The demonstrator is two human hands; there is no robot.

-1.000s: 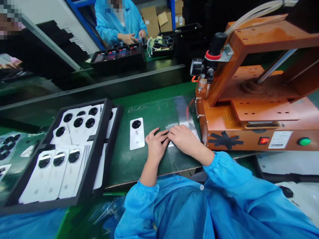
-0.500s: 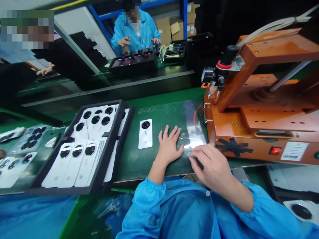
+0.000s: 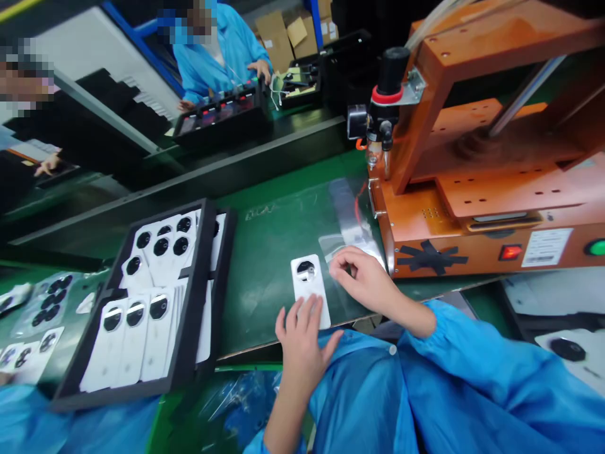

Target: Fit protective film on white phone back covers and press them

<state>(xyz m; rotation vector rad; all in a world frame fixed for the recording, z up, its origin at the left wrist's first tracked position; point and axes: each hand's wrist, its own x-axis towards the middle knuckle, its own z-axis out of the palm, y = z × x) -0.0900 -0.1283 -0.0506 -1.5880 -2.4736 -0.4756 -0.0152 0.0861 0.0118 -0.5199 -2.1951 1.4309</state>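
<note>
1. The white panel (image 3: 308, 288) with its round black camera patch lies on the green worktop (image 3: 258, 265), close to the near edge and in front of the person.
2. The left hand (image 3: 305, 334) is open, fingers spread, their tips over the panel's lower end; I don't see it gripping anything.
3. The right hand (image 3: 362, 277) is just right of the panel, thumb and fingers curled toward each other; I can't tell whether something is pinched there.
4. Clear film (image 3: 347, 221) lies beyond that hand, beside the orange press (image 3: 425, 227).
5. Over to the left, a black tray (image 3: 193, 296) holds more such panels.
</note>
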